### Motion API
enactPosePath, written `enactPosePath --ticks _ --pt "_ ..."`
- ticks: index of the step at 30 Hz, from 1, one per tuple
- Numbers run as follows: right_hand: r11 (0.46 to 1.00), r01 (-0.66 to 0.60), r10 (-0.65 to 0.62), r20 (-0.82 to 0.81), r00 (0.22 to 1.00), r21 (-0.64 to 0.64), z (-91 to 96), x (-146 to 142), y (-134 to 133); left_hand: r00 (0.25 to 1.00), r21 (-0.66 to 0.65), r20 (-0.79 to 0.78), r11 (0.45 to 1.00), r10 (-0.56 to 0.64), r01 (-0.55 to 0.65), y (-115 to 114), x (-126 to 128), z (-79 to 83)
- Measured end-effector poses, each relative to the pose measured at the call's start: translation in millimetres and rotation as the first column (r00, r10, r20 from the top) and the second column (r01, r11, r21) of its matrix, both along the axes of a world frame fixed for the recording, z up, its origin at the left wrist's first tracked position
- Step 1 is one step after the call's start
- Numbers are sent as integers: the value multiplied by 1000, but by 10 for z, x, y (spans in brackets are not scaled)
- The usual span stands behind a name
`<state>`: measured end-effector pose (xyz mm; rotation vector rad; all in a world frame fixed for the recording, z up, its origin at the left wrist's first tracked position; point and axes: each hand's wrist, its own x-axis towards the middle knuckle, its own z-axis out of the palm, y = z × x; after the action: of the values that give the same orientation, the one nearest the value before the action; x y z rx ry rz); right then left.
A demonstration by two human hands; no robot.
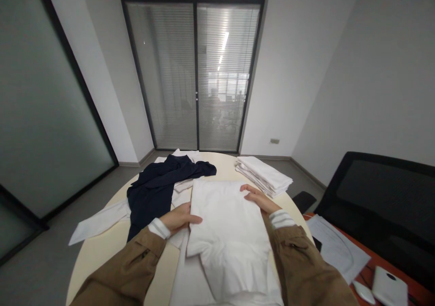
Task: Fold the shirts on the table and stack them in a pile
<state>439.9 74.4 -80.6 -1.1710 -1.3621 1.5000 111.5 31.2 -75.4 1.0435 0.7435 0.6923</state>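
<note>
A white garment (pixel 226 226) lies partly folded on the round cream table (pixel 102 247) right in front of me. My left hand (pixel 180 217) lies at its left edge, thumb on top and fingers tucked under the fold, gripping the cloth. My right hand (pixel 260 199) rests flat on the garment's upper right edge with its fingers stretched out. Both arms wear brown sleeves with striped cuffs.
A dark navy garment (pixel 159 186) sprawls at the table's left back, over more white cloth (pixel 100 222). A stack of folded white items (pixel 263 174) sits at the back right. To the right stand a black chair (pixel 384 201) and an orange desk with papers (pixel 336 247) and white devices (pixel 389 285).
</note>
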Motion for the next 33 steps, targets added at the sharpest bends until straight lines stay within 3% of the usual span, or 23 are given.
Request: enactPosePath --ticks 2,6,9,14,17,20,22,25,29,33 --pt "999 -54 54 24 998 1 21 0 -36 996 -9 -51 998 -66 66 -6 -35 13" --pt "998 -20 19 26 999 55 -54 -32 10 953 -78 -243 975 183 -207 32 6 -94" --pt "997 65 -64 -29 998 36 -133 -20 80 925 -49 -265 954 272 -294 52 69 -154" --pt "999 43 -41 -70 997 26 -89 37 86 939 16 -214 962 268 -271 5 88 -119" --pt "999 49 -49 -118 992 3 -15 20 51 954 13 -252 987 161 -163 -35 42 -100" --pt "991 134 -132 -131 982 5 -11 -20 44 975 -25 -220 999 20 -27 -58 -2 -92" --pt "986 166 -164 -130 978 6 -55 -36 63 984 -50 -176 998 24 -33 -54 -1 -85" --pt "988 153 -152 -123 981 -5 -142 -41 103 984 -107 -98 982 147 -157 0 58 -77" --pt "983 181 -180 -95 979 2 -219 -57 130 928 -167 22 917 372 -363 154 160 -91" --pt "973 185 -192 39 981 138 -256 -64 147 895 3 29 895 446 -446 276 191 -123"
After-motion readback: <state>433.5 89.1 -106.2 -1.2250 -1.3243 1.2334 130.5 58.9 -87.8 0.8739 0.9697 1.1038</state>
